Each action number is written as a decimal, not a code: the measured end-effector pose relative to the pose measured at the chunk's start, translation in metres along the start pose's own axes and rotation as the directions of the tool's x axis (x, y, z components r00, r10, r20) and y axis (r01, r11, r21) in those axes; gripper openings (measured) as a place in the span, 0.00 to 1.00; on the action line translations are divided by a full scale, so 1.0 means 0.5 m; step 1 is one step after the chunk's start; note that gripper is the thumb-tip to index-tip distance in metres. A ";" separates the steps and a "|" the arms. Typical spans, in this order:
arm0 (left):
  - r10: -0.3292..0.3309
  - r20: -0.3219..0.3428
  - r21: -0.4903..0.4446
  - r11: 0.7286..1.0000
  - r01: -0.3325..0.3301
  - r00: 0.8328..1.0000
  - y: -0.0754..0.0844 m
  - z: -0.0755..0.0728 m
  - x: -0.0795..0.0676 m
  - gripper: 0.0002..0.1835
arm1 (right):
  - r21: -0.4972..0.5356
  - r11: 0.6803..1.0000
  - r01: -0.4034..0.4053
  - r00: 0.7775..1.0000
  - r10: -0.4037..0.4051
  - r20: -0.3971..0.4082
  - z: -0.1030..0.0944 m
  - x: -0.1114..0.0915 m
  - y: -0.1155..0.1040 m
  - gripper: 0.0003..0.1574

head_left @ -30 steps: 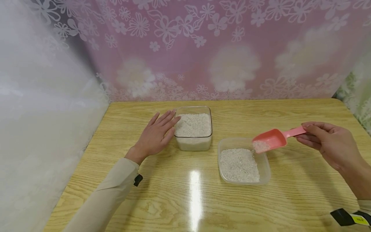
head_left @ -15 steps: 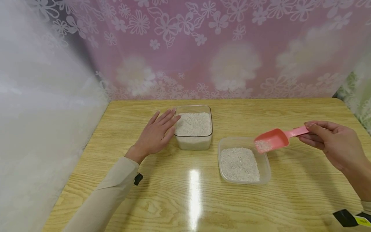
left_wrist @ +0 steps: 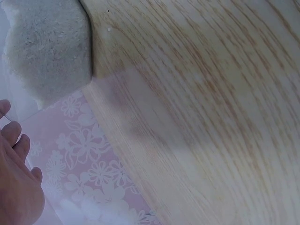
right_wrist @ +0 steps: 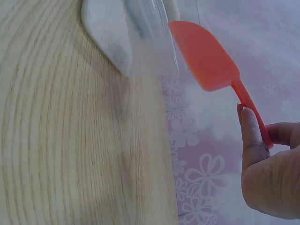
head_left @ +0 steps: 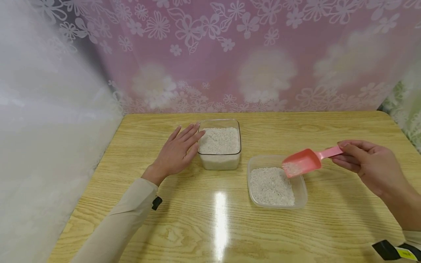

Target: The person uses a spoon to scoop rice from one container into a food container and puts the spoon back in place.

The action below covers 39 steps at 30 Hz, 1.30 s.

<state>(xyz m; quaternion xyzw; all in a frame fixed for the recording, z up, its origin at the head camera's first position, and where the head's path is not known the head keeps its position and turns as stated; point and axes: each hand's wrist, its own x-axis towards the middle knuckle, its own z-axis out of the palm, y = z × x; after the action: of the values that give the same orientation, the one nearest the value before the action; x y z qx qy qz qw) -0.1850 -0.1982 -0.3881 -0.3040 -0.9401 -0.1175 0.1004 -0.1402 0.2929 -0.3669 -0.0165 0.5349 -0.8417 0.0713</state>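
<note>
My right hand (head_left: 378,168) pinches the handle of a pink scoop (head_left: 304,160), which holds a small heap of white rice grains near its lip. The scoop hangs over the far right corner of a low translucent plastic container (head_left: 299,190) with rice (head_left: 271,186) in it. From the right wrist view, the scoop (right_wrist: 206,56) shows its underside. My left hand (head_left: 175,153) has its fingers extended against the left side of a clear square dark-rimmed container (head_left: 219,162), nearly full of rice. In the left wrist view, part of that rice (left_wrist: 49,47) appears at the upper left.
Both containers stand on a wood-grain table (head_left: 164,226). A pink flowered curtain (head_left: 210,65) hangs behind the table's far edge, and a whitish sheet (head_left: 59,128) hangs along the left side.
The scoop and right hand shifted slightly right, then back left and a little down over the plastic container. My left hand and both containers keep their places.
</note>
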 end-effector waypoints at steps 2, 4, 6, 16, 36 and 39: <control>-0.001 0.000 0.001 1.000 0.001 1.000 0.000 0.000 0.000 0.27 | 0.012 1.000 -0.014 1.000 0.014 0.020 0.006 0.002 0.005 0.12; 0.000 -0.001 0.001 1.000 0.000 1.000 0.001 0.000 0.001 0.27 | 0.011 1.000 -0.029 0.999 0.029 0.035 0.012 0.003 0.011 0.12; 0.000 -0.002 0.000 1.000 0.000 1.000 0.000 -0.001 0.001 0.27 | 0.032 0.998 -0.055 0.997 0.053 0.059 0.018 0.004 0.015 0.12; -0.003 0.000 -0.002 1.000 0.003 1.000 0.002 -0.001 0.002 0.27 | -0.055 0.993 -0.105 0.991 0.109 0.072 0.056 0.003 0.030 0.11; -0.003 0.002 0.001 1.000 0.003 1.000 0.002 -0.003 0.001 0.27 | -0.204 0.979 0.005 0.994 0.018 0.108 0.097 -0.007 0.032 0.10; -0.007 0.003 -0.002 1.000 0.007 1.000 0.003 -0.003 0.001 0.27 | -0.275 0.961 0.021 0.996 0.003 0.089 0.100 -0.010 0.028 0.09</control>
<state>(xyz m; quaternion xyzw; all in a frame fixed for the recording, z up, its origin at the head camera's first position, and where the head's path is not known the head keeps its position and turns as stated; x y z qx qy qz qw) -0.1843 -0.1974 -0.3864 -0.3009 -0.9411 -0.1185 0.0983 -0.1287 0.2427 -0.3581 -0.0662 0.6431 -0.7578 0.0883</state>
